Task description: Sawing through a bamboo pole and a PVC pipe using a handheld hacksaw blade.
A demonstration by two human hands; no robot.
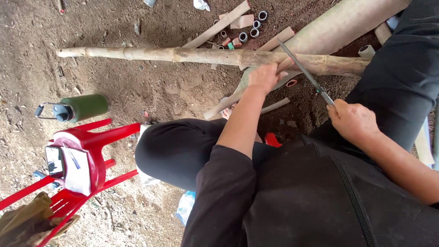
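Observation:
A long bamboo pole lies across the dirt ground in front of me. My left hand grips it near its right part, pressing it down. My right hand holds the handle of a thin saw blade, whose blade slants up and left across the pole just right of my left hand. A thicker bamboo trunk lies behind, angled up to the right. I sit low, with black-clad knees on either side of the work.
A green bottle lies on the ground at the left. A red plastic chair lies tipped beside it, with a phone on it. Several short cut bamboo rings and split strips lie beyond the pole.

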